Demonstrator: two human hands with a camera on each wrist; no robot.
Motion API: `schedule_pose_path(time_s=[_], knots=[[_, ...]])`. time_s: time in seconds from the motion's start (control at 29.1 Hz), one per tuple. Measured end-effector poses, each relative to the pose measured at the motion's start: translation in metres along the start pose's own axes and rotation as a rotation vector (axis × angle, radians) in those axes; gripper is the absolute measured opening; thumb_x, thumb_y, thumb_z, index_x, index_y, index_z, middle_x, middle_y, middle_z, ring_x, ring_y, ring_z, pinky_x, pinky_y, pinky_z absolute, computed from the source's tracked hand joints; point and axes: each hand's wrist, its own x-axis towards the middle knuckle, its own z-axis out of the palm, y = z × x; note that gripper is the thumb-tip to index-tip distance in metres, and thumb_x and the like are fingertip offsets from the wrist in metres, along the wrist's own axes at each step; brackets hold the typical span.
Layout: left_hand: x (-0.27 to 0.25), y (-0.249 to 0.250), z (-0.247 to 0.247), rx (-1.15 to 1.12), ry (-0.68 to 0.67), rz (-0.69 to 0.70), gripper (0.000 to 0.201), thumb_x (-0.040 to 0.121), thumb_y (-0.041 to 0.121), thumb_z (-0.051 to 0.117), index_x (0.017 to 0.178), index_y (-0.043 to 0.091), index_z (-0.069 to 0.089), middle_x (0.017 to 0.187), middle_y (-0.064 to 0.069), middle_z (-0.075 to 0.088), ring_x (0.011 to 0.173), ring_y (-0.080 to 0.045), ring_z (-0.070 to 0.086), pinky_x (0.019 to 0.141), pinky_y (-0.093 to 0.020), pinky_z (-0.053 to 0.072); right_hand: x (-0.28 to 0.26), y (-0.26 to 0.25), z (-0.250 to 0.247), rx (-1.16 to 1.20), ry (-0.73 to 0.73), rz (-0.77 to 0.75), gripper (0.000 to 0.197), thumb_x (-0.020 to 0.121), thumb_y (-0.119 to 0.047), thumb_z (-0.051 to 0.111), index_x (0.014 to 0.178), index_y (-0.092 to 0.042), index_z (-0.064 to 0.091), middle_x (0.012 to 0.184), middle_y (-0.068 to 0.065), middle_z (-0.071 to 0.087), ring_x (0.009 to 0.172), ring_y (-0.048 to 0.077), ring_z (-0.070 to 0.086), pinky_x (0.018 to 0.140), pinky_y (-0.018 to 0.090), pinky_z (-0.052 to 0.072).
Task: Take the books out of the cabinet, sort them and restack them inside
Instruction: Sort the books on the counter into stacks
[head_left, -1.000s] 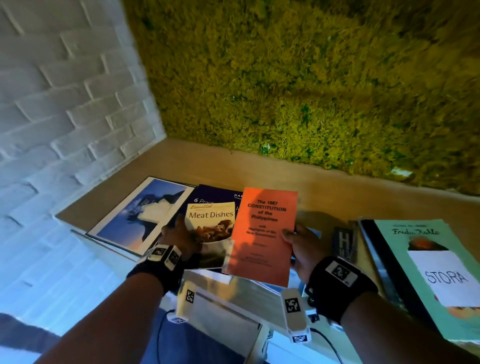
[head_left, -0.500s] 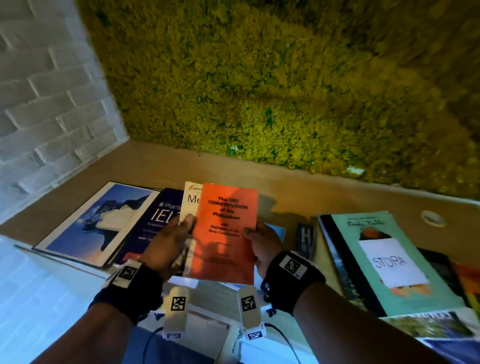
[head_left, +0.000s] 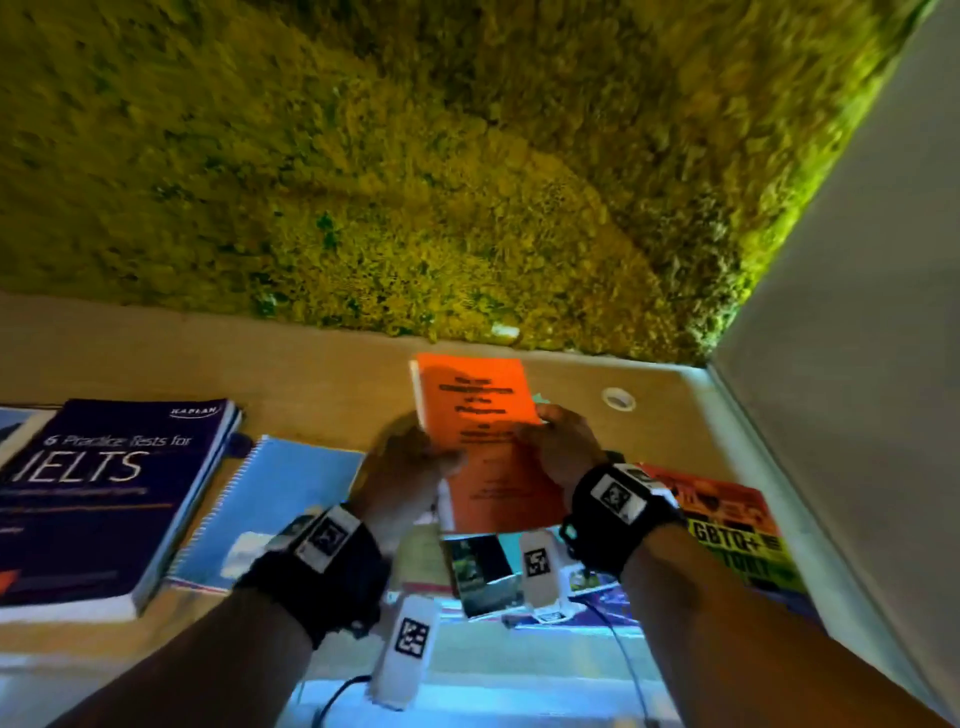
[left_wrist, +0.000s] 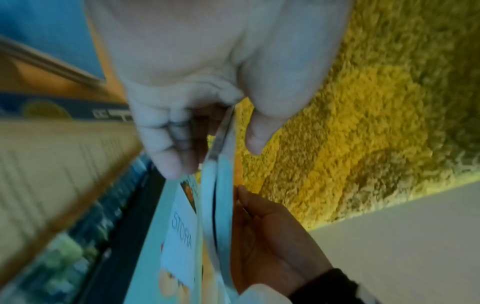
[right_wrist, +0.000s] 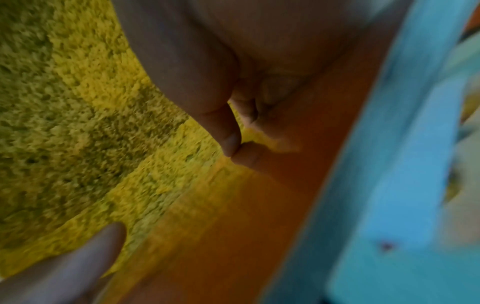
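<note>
risk: thin orange paperback booklet (head_left: 480, 436) held only by its side edges, above the loose books at lower centre; could bow, slip, knock them
cause: light two-point pinch, floppy cover
left hand (head_left: 402, 480): thumb on cover, fingers curled under left edge
right hand (head_left: 563, 452): thumb and fingers pinching right edge
location: frame centre, over wooden bench (head_left: 322, 374), right of dark blue IELTS practice-test book (head_left: 104, 499)

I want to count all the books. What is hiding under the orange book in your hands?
Under the orange book, the left wrist view shows a teal book with a white STORA label. Picture-covered books peek out below. The rest is covered by the left hand and right hand.
</note>
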Motion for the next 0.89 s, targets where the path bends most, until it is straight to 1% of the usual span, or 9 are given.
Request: schedule_pose_path(time_s=[0.1, 0.24, 0.31, 0.41, 0.51, 0.65, 0.72, 0.79, 0.89], knots=[[0.016, -0.005, 0.03, 0.285, -0.034, 0.025, 0.02, 0.084, 0.042, 0.07, 0.098, 0.027, 0.072, 0.1, -0.002, 0.073, 0.099, -0.027, 0.069, 0.093, -0.045, 0.056, 0.007, 0.024, -0.043, -0.011, -0.013, 0.049, 0.015, 0.089, 0.0, 0.063, 0.101, 0.004, 0.072, 0.088, 0.012, 0.076, 0.076, 0.023, 0.068, 0.077, 0.037, 0.056], [0.024, -0.026, 0.037, 0.903, 0.144, -0.023, 0.048, 0.073, 0.074, 0.052, 0.103, 0.037, 0.06, 0.121, -0.011, 0.055, 0.118, -0.038, 0.05, 0.097, -0.046, 0.046, 0.014, 0.04, -0.054, -0.502, -0.126, 0.07, 0.042, 0.084, -0.048, 0.057, 0.108, -0.016, 0.073, 0.112, 0.01, 0.074, 0.102, 0.029, 0.068, 0.085, 0.034, 0.051], [0.02, -0.032, 0.035, 0.979, 0.197, -0.036, 0.052, 0.084, 0.065, 0.055, 0.118, 0.026, 0.055, 0.129, -0.016, 0.047, 0.122, -0.041, 0.045, 0.095, -0.044, 0.045, 0.011, 0.045, -0.053, -0.691, -0.205, 0.014, 0.044, 0.092, -0.047, 0.053, 0.124, -0.02, 0.065, 0.129, 0.01, 0.066, 0.116, 0.03, 0.062, 0.074, 0.023, 0.039], [0.016, -0.023, 0.036, 0.833, 0.198, -0.003, 0.062, 0.09, 0.048, 0.064, 0.134, 0.006, 0.052, 0.102, -0.015, 0.059, 0.094, -0.034, 0.06, 0.071, -0.037, 0.047, 0.01, 0.051, -0.053, -0.642, -0.202, 0.06, 0.052, 0.097, -0.038, 0.059, 0.142, -0.017, 0.045, 0.134, 0.011, 0.06, 0.113, 0.031, 0.06, 0.064, 0.02, 0.037], [0.026, -0.018, 0.03, 0.648, 0.216, -0.079, 0.034, 0.086, 0.042, 0.073, 0.103, 0.018, 0.056, 0.091, 0.001, 0.051, 0.084, -0.022, 0.048, 0.075, -0.034, 0.038, 0.019, 0.056, -0.054, -0.669, -0.19, 0.102, 0.044, 0.091, -0.054, 0.064, 0.11, -0.015, 0.056, 0.109, 0.009, 0.064, 0.075, 0.021, 0.053, 0.053, 0.024, 0.033], [0.031, -0.019, 0.023, 0.325, 0.248, -0.149, 0.059, 0.078, 0.044, 0.081, 0.064, 0.026, 0.027, 0.065, 0.005, 0.024, 0.055, -0.012, 0.026, 0.063, -0.034, 0.019, 0.021, 0.056, -0.06, -0.591, -0.212, 0.126, 0.041, 0.092, -0.054, 0.062, 0.07, -0.022, 0.049, 0.083, 0.004, 0.056, 0.059, 0.007, 0.043, 0.049, 0.022, 0.033], [0.026, -0.021, 0.032, 0.28, 0.206, -0.149, 0.041, 0.076, 0.051, 0.081, 0.082, 0.021, 0.053, 0.082, 0.002, 0.049, 0.07, -0.015, 0.05, 0.065, -0.031, 0.033, 0.021, 0.063, -0.06, -0.375, -0.21, 0.133, 0.027, 0.091, -0.038, 0.071, 0.077, -0.018, 0.06, 0.085, 0.004, 0.061, 0.064, 0.007, 0.049, 0.051, 0.018, 0.04], [0.035, -0.038, 0.042, 0.249, 0.177, -0.107, 0.096, 0.06, 0.064, 0.086, 0.137, 0.025, 0.046, 0.132, -0.004, 0.057, 0.113, -0.028, 0.06, 0.086, -0.037, 0.048, 0.019, 0.071, -0.06, -0.208, -0.175, 0.133, 0.022, 0.087, -0.029, 0.078, 0.097, -0.01, 0.071, 0.097, 0.007, 0.068, 0.078, 0.018, 0.063, 0.068, 0.023, 0.049], [0.067, -0.075, 0.038, 0.229, 0.157, -0.034, 0.125, 0.038, 0.065, 0.095, 0.144, 0.039, 0.034, 0.143, -0.002, 0.055, 0.122, -0.03, 0.06, 0.099, -0.051, 0.052, 0.017, 0.079, -0.058, -0.11, -0.121, 0.158, 0.025, 0.082, -0.027, 0.081, 0.1, -0.01, 0.075, 0.106, 0.014, 0.074, 0.094, 0.03, 0.07, 0.086, 0.039, 0.057]])
